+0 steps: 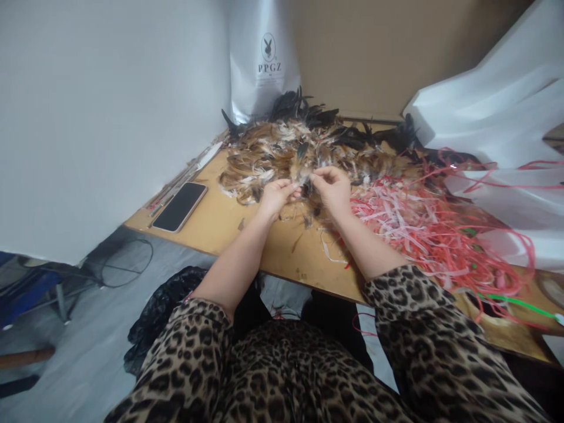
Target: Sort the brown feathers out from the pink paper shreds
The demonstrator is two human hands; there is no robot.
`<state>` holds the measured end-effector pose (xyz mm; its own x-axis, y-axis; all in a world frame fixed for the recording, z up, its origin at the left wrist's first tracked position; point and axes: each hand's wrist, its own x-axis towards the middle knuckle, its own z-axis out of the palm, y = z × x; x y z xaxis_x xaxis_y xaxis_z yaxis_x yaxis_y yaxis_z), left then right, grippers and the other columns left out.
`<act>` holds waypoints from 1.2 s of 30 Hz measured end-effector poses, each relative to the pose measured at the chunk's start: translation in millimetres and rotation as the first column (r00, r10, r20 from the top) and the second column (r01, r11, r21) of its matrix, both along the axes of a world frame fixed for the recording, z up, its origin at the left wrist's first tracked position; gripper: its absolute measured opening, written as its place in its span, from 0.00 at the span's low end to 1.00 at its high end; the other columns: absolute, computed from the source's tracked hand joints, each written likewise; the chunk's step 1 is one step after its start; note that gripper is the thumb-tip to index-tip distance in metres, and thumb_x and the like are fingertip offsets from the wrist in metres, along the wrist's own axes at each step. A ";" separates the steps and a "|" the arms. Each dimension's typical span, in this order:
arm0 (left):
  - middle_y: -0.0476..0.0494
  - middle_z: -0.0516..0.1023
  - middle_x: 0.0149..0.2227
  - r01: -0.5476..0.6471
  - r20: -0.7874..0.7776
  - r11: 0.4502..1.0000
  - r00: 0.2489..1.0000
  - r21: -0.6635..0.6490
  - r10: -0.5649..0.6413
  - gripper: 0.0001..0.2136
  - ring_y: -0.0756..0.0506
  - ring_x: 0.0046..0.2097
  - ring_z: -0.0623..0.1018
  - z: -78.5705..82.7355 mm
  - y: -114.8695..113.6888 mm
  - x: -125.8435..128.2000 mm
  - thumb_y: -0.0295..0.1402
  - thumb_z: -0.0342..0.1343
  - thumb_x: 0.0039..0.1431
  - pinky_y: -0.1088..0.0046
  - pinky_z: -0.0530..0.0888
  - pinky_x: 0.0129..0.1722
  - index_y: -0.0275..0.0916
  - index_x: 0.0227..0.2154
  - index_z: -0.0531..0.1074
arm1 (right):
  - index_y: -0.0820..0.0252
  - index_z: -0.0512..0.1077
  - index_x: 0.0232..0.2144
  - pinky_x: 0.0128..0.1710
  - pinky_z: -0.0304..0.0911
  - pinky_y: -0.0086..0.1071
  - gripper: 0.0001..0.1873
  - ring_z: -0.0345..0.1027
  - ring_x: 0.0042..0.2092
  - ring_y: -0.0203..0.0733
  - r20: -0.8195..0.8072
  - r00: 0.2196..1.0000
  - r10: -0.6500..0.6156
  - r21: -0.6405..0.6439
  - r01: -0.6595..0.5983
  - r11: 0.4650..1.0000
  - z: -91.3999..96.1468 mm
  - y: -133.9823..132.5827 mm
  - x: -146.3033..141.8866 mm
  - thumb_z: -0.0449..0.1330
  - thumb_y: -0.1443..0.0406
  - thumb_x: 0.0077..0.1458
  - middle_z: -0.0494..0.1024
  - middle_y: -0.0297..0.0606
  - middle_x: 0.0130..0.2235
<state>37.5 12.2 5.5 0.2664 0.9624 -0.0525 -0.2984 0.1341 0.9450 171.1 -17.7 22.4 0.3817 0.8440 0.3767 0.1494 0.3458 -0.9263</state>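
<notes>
A big heap of brown, white and black feathers [282, 150] lies on a wooden table [229, 226]. My left hand [277, 197] is closed in a pinch on a small tuft of feathers [303, 176] at the heap's near edge. My right hand [332, 187] pinches the same tuft from the other side, fingers pressed together. Both hands meet just above the table, and both forearms come out of leopard-print sleeves.
A tangle of red, pink and white strips [423, 226] covers the table's right part. A dark phone [180, 206] lies at the left, with long thin tools [194, 168] beyond it. A silver bag [263, 59] stands at the back. White sheeting [497, 111] hangs at right. A black bag [158, 311] sits below.
</notes>
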 end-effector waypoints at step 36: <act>0.47 0.73 0.22 0.252 0.328 0.883 0.937 -0.396 -0.120 0.06 0.56 0.22 0.74 9.6 -4.8 -7.3 0.18 0.47 0.55 0.88 0.68 0.20 0.30 0.29 0.68 | 0.59 0.72 0.25 0.26 0.60 0.27 0.13 0.61 0.24 0.30 -0.132 0.943 0.307 0.012 -0.308 0.951 -10.5 7.5 8.4 0.67 0.58 0.37 0.72 0.30 0.23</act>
